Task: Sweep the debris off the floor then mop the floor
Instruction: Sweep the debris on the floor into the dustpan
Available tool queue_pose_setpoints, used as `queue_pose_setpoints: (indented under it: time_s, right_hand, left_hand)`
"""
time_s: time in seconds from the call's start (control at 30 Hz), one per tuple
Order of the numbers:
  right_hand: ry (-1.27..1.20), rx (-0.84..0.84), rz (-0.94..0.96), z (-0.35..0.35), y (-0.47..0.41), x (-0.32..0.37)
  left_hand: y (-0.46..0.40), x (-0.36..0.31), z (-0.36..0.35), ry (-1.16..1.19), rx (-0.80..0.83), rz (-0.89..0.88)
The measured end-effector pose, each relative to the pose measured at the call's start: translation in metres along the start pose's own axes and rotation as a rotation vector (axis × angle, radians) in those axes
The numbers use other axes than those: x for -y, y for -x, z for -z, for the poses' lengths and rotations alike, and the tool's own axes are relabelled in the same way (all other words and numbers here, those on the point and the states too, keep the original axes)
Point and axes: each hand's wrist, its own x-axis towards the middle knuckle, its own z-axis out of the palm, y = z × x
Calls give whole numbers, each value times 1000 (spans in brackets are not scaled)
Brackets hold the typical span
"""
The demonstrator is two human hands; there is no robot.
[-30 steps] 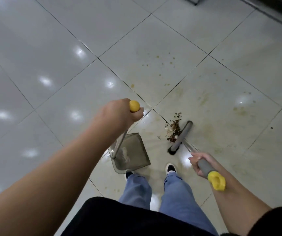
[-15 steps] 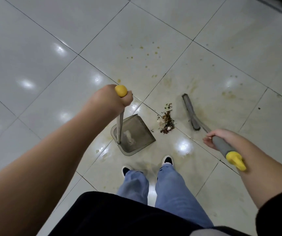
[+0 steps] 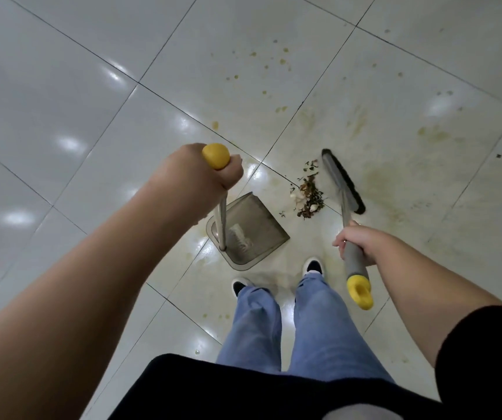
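Debris (image 3: 306, 194) lies in a small heap of dry leaves and pale bits on the tiled floor (image 3: 92, 86), just ahead of our right shoe, between dustpan and broom. At its three o'clock the broom head (image 3: 342, 180) now sits just beside the heap, bristles on the far side; half a second ago it stood well apart, out on the stained tile, so we have brought it in behind the pile. At the heap's eight o'clock the dustpan (image 3: 249, 234) rests on the floor, its open lip facing the pile with a gap of bare tile between them.

Our left hand (image 3: 201, 171) is wrapped round the top of the dustpan's upright handle, under the yellow knob (image 3: 215, 155). Our right hand (image 3: 360, 241) grips the broom's grey handle above its yellow end cap (image 3: 360, 291).

We judge the sweep to be nearly done: the broom is lined up for a short push toward nine o'clock, into the pan. Stray flecks sit at the heap's twelve o'clock, and brown stains and splashes spread from twelve to three o'clock across the tiles; those look like work for the mop, which we cannot see.
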Motion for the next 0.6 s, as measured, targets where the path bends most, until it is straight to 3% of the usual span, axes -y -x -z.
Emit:
queue_pose_setpoints:
  time_s: [0.23, 0.47, 0.6]
  right_hand:
    - [-84, 89, 1, -24, 2, -15]
    - [-99, 337, -51, -102, 18, -39]
    - [-156, 408, -29, -103, 37, -44]
  left_hand:
    - [12, 12, -4, 29, -40, -5]
    - [21, 19, -11, -45, -66, -35]
    - [24, 32, -11, -104, -73, -13]
